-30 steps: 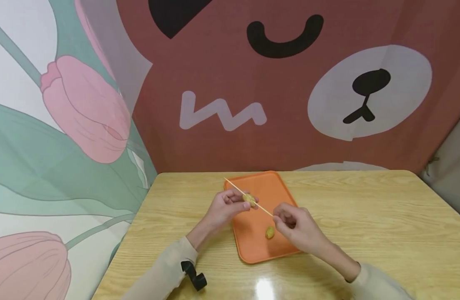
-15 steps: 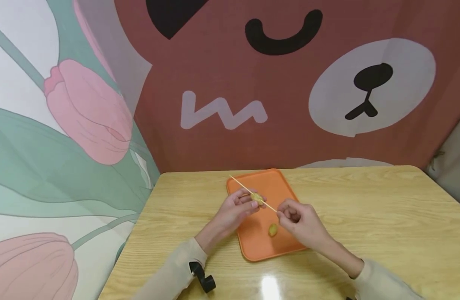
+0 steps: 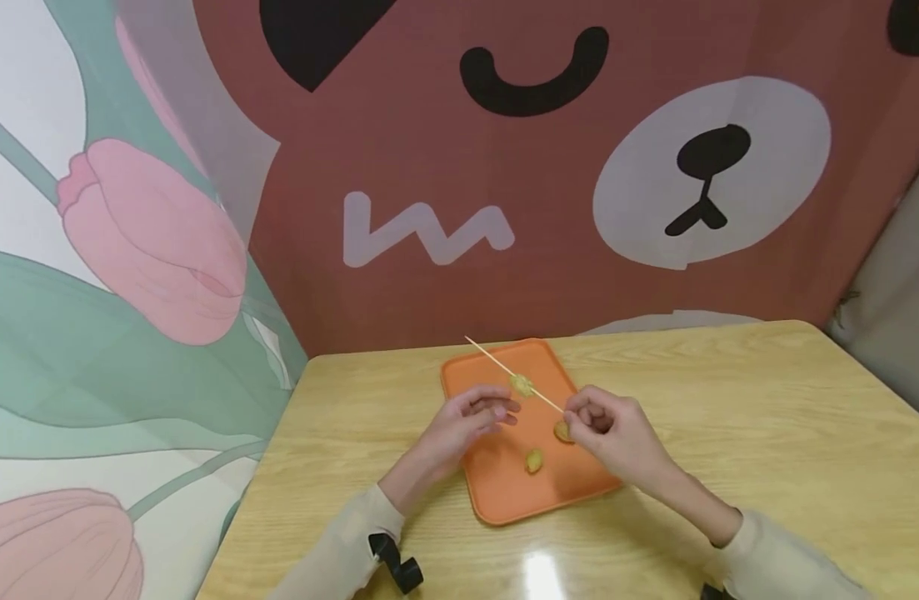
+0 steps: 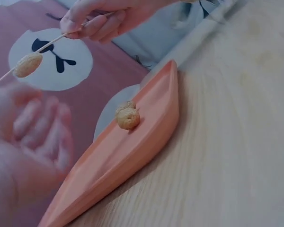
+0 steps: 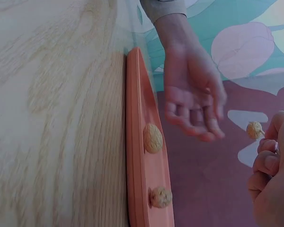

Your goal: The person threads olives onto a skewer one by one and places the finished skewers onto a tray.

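My right hand (image 3: 616, 429) pinches a thin wooden skewer (image 3: 491, 356) near its lower end, above the tray. A lumpy golden-brown food ball (image 3: 521, 385) is threaded partway along it. The same ball (image 4: 28, 65) shows in the left wrist view, with skewer on both sides of it. Just below and left of the skewered ball, my left hand (image 3: 459, 425) is apart from it, fingers loosely bent and holding nothing. Two similar balls lie on the orange tray (image 3: 504, 500): one ball (image 3: 534, 461) near the middle, another ball (image 3: 562, 432) partly hidden behind my right hand.
The tray rests on a light wood-grain table (image 3: 729, 433). Behind the table hangs a printed bear backdrop (image 3: 429, 300), with a tulip print (image 3: 152, 242) to the left. A black strap piece (image 3: 395, 562) hangs from the left sleeve.
My left hand has let go of the ball and drawn back slightly. The skewer with its ball now stands clear, held by the right hand alone. A second tray ball has come into view.
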`<state>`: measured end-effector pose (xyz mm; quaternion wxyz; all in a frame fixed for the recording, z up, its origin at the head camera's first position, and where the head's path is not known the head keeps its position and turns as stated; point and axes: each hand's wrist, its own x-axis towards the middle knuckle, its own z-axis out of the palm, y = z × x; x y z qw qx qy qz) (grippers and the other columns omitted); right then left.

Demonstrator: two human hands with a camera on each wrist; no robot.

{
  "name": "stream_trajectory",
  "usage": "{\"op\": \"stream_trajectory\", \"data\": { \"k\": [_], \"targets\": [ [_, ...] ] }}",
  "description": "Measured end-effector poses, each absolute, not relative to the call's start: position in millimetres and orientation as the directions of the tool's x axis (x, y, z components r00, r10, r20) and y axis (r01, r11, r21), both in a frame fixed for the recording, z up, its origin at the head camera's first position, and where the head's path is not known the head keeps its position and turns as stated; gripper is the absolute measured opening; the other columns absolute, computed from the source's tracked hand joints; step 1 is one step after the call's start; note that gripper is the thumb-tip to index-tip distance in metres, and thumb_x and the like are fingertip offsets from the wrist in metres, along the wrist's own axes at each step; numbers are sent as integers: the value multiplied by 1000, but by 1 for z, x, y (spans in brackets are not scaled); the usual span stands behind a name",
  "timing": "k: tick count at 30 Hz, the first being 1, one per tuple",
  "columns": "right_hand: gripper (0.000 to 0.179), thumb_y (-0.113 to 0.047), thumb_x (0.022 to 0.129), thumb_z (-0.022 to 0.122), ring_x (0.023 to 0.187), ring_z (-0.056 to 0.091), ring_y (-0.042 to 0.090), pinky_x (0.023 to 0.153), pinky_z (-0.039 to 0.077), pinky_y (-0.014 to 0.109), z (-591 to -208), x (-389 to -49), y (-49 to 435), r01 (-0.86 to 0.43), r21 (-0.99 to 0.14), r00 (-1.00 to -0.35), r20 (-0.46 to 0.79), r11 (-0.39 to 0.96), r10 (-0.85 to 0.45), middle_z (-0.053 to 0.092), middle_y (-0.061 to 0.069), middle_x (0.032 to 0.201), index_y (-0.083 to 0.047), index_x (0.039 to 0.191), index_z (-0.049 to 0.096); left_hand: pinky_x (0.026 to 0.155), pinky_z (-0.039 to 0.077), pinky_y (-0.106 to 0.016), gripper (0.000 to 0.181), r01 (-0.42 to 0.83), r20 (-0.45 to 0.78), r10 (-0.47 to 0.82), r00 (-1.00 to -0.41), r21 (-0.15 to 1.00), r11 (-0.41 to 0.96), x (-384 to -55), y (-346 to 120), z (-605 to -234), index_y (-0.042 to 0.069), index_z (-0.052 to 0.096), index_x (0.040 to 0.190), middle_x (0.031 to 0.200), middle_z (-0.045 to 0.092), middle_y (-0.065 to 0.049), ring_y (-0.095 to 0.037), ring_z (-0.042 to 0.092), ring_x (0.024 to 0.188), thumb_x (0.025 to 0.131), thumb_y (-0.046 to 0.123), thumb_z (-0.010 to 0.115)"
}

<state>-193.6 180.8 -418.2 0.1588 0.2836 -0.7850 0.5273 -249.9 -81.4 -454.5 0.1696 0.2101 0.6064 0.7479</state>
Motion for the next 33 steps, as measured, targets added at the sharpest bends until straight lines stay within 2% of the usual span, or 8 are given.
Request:
{"op": "stream_trajectory", "data": {
  "k": [3, 5, 7, 10, 16, 25, 29, 33],
  "targets": [
    [24, 8, 93, 68, 48, 45, 9, 41, 39, 25, -418, -194, 192, -594, -749, -803, 536, 292, -259, 55, -5, 66, -16, 94, 69, 89, 54, -48, 24, 89, 84, 469, -879, 996, -12, -249, -79, -458, 1, 66, 123, 117, 70, -12, -32, 67, 106, 102, 11, 65],
    [23, 6, 93, 69, 48, 47, 11, 42, 41, 26, -418, -193, 200, -583, -756, -812, 529, 298, -246, 56, -4, 67, -16, 95, 69, 79, 57, -42, 18, 150, 87, 455, -886, 983, 103, -248, -77, -460, 2, 70, 117, 111, 72, -8, -32, 68, 100, 101, 10, 65],
    [22, 6, 93, 69, 49, 47, 11, 43, 42, 26, -418, -192, 207, -578, -752, -816, 528, 317, -236, 56, -4, 66, -16, 95, 69, 75, 57, -37, 15, 229, 110, 455, -884, 950, 214, -245, -76, -460, 5, 71, 114, 106, 73, -4, -29, 69, 96, 101, 9, 66],
    [22, 6, 93, 69, 48, 45, 10, 43, 40, 26, -418, -190, 218, -572, -743, -820, 530, 347, -217, 55, -5, 65, -16, 95, 69, 73, 56, -30, 13, 330, 158, 466, -870, 890, 314, -241, -71, -458, 4, 72, 111, 101, 72, -2, -22, 69, 88, 100, 9, 67],
    [19, 5, 93, 70, 47, 44, 9, 42, 38, 27, -420, -190, 234, -541, -749, -838, 521, 383, -164, 55, -4, 64, -14, 95, 69, 53, 51, -25, 15, 405, 148, 497, -855, 789, 462, -233, -58, -451, 8, 70, 112, 90, 67, 7, -8, 63, 70, 98, 16, 70],
    [14, 2, 93, 72, 52, 51, 12, 46, 42, 26, -426, -192, 239, -488, -773, -869, 475, 406, -139, 59, -3, 66, -12, 96, 70, 55, 44, -19, 36, 513, 124, 539, -833, 541, 667, -227, -39, -450, 13, 69, 113, 73, 56, 16, 0, 51, 62, 93, 42, 76],
    [14, 2, 92, 72, 52, 51, 11, 46, 42, 25, -427, -192, 240, -484, -774, -870, 473, 409, -135, 60, -3, 67, -11, 94, 69, 57, 43, -19, 35, 540, 117, 557, -822, 469, 699, -224, -37, -451, 15, 70, 107, 72, 54, 17, 2, 50, 64, 89, 43, 80],
    [13, 2, 92, 71, 52, 51, 11, 45, 42, 25, -428, -193, 239, -481, -779, -873, 467, 403, -140, 60, -3, 67, -11, 94, 69, 57, 43, -19, 29, 548, 112, 564, -818, 451, 705, -222, -38, -451, 16, 71, 100, 71, 54, 18, 3, 51, 64, 88, 40, 82]
  ]
}}
